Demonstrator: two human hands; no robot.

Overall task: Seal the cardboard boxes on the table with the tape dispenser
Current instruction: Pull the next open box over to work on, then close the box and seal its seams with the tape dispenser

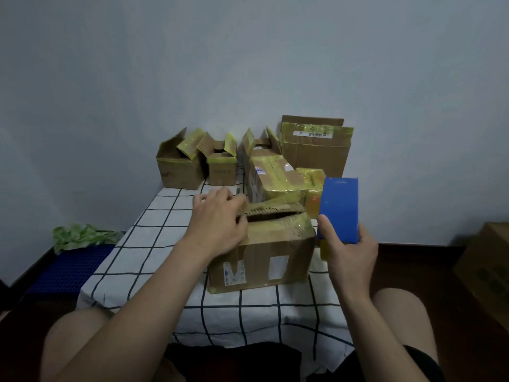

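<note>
– Plain grey-white wall (248, 64) is recorded behind a table (154, 244) spread with a checked cloth. What is found on it, by size?

– A large carton (316, 153) is noted against the wall, well beyond the right hand (349, 257). One flap is raised, and it is judged unsealed. Next in size, the front box (264, 257) is found under the left hand (217, 219), between the two hands. Its top flaps are folded inward, but a dark gap is seen along the seam. No strip is seen bridging that gap.

– And further out?

– Just beyond the front box, a closed box (275, 177) is noted with yellowish tape across its top; it is judged done. Well beyond the left hand's fingertips, two open boxes (176, 169) are seen with flaps standing up. Another open one (256, 142) is partly hidden behind the closed box. A small parcel (312, 186), wrapped in yellow tape, is seen just past the right hand.

– How are the tool and hands held?

– The tape dispenser (340, 208), blue, is gripped from below by the right hand, fingers and thumb wrapped round it. It is held raised beside the front box's right end, clear of the cardboard. The left hand is laid over the box's left end, fingers bent over the far flap and thumb at the seam, so the flaps are pinched together.

– What is the assessment?

– Taping of the front box is judged not yet begun. About four boxes are left, so under half is considered complete.
</note>
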